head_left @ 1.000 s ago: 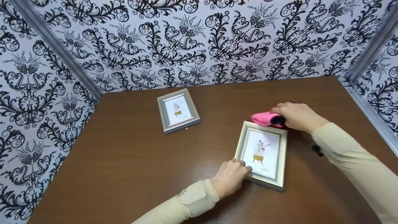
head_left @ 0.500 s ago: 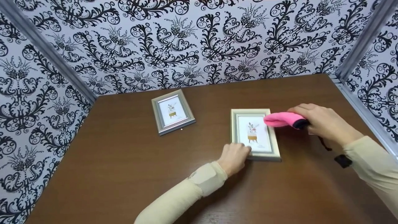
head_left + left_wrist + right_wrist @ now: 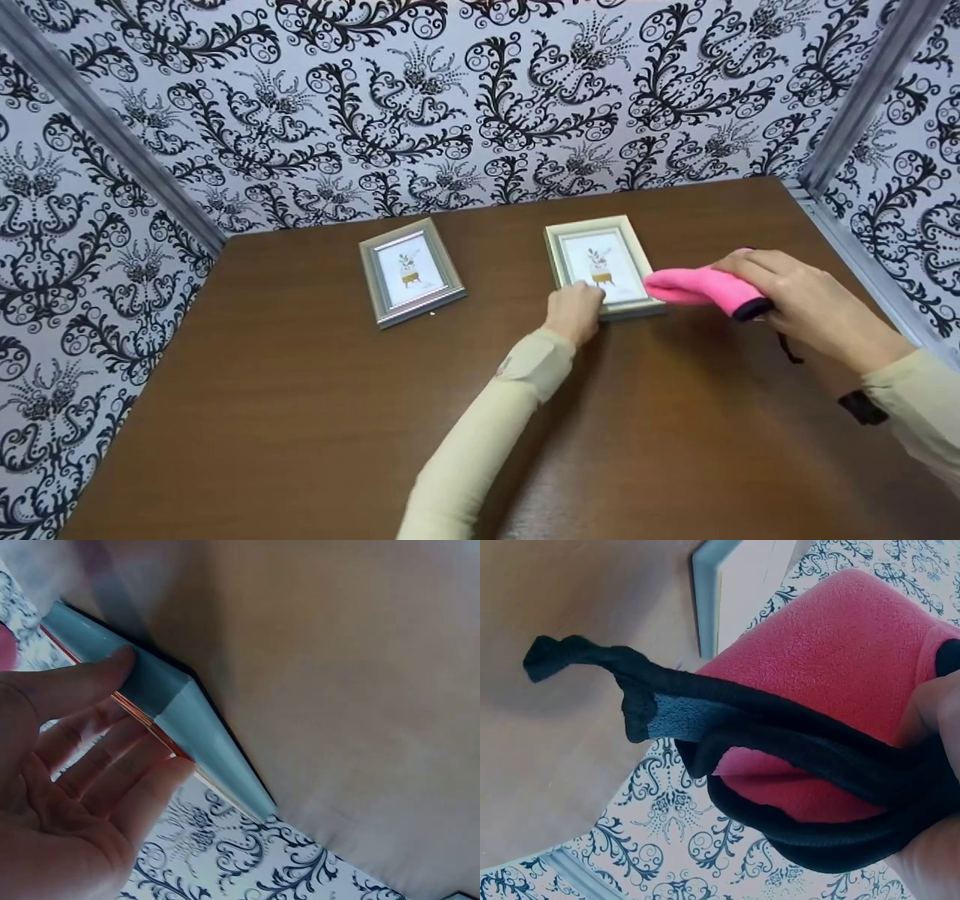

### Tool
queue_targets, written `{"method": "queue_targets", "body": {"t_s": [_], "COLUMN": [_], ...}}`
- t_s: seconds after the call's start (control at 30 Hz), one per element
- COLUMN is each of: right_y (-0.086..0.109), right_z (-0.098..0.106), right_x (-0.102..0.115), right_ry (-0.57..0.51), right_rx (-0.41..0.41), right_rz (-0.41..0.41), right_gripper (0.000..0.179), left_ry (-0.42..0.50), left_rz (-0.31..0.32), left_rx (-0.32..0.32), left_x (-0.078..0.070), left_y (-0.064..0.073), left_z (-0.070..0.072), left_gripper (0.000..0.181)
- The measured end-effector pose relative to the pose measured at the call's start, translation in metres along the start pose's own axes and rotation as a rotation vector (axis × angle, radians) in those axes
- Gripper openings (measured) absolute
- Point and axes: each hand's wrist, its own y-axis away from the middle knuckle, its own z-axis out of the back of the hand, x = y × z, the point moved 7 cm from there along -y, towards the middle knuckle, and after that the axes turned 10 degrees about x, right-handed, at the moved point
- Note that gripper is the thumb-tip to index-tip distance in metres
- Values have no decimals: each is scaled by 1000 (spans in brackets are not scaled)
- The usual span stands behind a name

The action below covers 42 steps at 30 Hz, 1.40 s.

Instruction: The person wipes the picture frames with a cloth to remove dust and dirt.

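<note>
My left hand point(image 3: 576, 311) grips the near-left corner of a cream picture frame point(image 3: 637, 251) that holds a print of a potted plant. In the left wrist view, the thumb lies on the side of the frame point(image 3: 210, 735) and the fingertips reach its front edge. To the right, my right hand point(image 3: 814, 304) pinches a folded pink cloth point(image 3: 709, 289) with black edging, whose tip overlaps the frame's right edge in the head view. The right wrist view shows the cloth point(image 3: 817, 645) folded over, with a loose black strip point(image 3: 577, 652) hanging out from it.
A second, silver-beige picture frame point(image 3: 373, 281) with a similar print lies on the brown table point(image 3: 315, 420) to the left. Patterned walls point(image 3: 420, 97) enclose the table at the back and sides. A black band point(image 3: 862, 407) shows beneath the right wrist.
The left hand has slid the cream frame away toward the back wall and turned it somewhat. The right hand has lifted the cloth from the frame's far edge and moved right.
</note>
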Motion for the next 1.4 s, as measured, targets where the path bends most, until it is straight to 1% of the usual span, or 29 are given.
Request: {"method": "queue_targets", "body": {"t_s": [0.1,0.23,0.33,0.43,0.53,0.63,0.7,0.8,0.9,1.03,1.2,1.3,1.4], "right_y": [4,7,9,9,9,9,10,9,8,4,0,-2,-3], "right_z": [2,1,1,-1,-4,-5,-6,-6,-6,-8,-8,-11,-13], "right_x": [3,5,6,8,10,11,11,13,13,17,24,27,29], "right_ry": [4,-6,-23,-39,-50,-56,-61,-66,-72,-92,-108,-111,-112], "right_rx": [-17,-14,-18,-30,-42,-65,-77,-86,-87,-74,-55,-43,-32], "right_rz": [3,-13,-24,-19,-9,11,26,42,46,47,49,46,37], "right_gripper": [50,57,63,64,62,62,61,61,61,60,61,63,64], "left_ry": [8,31,56,74,88,127,164,187,164,113,78,77,83], "left_rz": [36,79,99,109,90,29,-9,-34,-26,-8,-21,15,81], "left_rx": [-2,-1,9,30,77,106,106,86,77,72,25,33,55], "left_x": [3,6,8,11,15,20,27,44,70,111,157,186,214], "left_y": [-12,-27,-37,-45,-49,-51,-49,-41,-28,-2,34,55,71], "left_z": [1,0,0,0,-1,-1,2,7,8,4,-1,-4,-7], "left_gripper": [12,15,17,18,18,18,18,16,22,34,31,30,31]}}
